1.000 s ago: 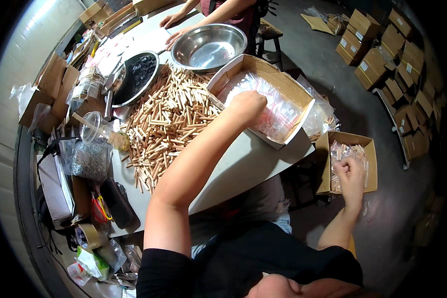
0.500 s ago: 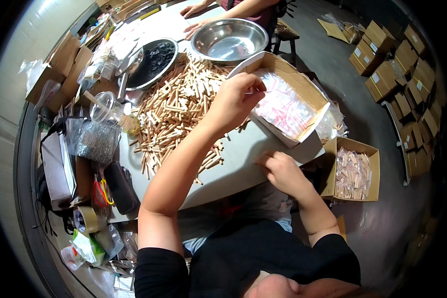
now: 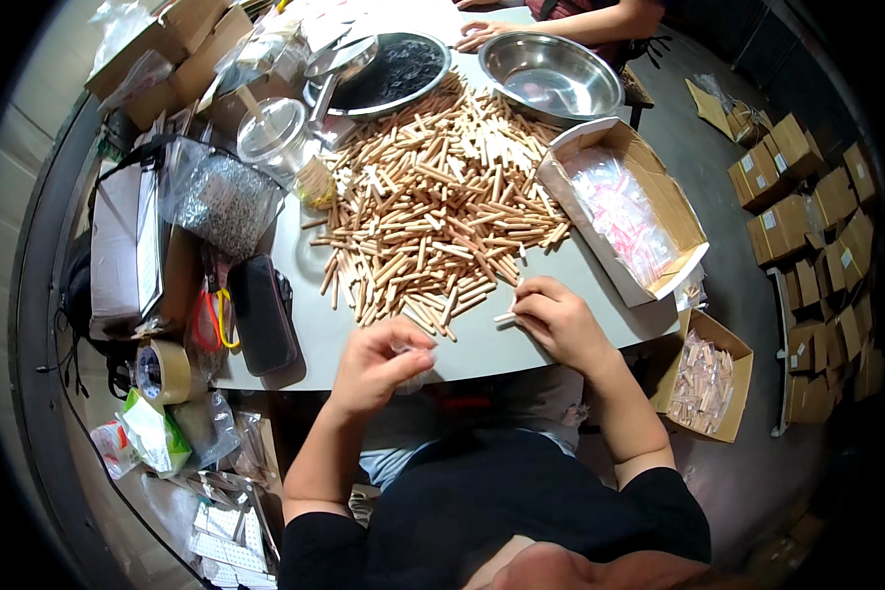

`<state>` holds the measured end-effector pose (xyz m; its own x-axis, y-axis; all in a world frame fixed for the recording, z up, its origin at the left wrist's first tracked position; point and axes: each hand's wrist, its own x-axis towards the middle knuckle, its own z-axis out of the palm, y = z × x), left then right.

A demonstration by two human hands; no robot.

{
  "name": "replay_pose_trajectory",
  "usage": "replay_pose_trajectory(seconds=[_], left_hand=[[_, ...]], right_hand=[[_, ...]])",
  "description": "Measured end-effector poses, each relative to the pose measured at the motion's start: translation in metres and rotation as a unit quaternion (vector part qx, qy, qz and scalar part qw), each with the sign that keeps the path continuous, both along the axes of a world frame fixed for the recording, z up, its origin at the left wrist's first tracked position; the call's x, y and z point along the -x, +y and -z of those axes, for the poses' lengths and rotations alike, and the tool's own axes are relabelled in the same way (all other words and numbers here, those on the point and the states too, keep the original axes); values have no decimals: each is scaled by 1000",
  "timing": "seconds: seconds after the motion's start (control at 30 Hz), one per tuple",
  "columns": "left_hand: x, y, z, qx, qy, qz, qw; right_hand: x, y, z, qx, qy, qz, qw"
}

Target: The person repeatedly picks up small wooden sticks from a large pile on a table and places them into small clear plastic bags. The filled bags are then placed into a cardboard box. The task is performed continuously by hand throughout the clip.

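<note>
A short wooden stick (image 3: 504, 318) sits at the centre of the frame, pinched between the thumb and fingers of the right hand (image 3: 560, 320); whether more are tucked behind the fingers cannot be told. The left hand (image 3: 374, 366), apart from it and lower, is closed on a crumpled clear plastic bag (image 3: 413, 382); its opening cannot be made out. The step in hand looks like gathering sticks beside a held bag; the next move calls for a light, even pinch and a spread bag mouth.

Just above the hands lies the heap of sticks (image 3: 442, 216) on the pale table (image 3: 477, 349). Right of centre, a cardboard box (image 3: 592, 236) holds clear bags (image 3: 619, 211); at lower right, another box (image 3: 742, 383) holds bagged sticks (image 3: 701, 379). A steel bowl (image 3: 551, 88) stands at top centre, another person's hand (image 3: 487, 34) near it.
</note>
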<state>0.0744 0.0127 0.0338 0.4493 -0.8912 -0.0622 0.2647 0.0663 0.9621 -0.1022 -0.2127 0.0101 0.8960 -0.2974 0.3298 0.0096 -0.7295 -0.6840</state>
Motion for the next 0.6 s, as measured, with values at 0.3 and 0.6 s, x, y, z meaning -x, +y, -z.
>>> replay_pose_trajectory(seconds=[0.3, 0.6], left_hand=[[46, 36, 46, 1, 173, 119, 978], [74, 10, 75, -76, 134, 241, 958]], right_hand=[[-4, -12, -18, 59, 45, 15, 997], [-18, 18, -13, 36, 74, -23, 996]])
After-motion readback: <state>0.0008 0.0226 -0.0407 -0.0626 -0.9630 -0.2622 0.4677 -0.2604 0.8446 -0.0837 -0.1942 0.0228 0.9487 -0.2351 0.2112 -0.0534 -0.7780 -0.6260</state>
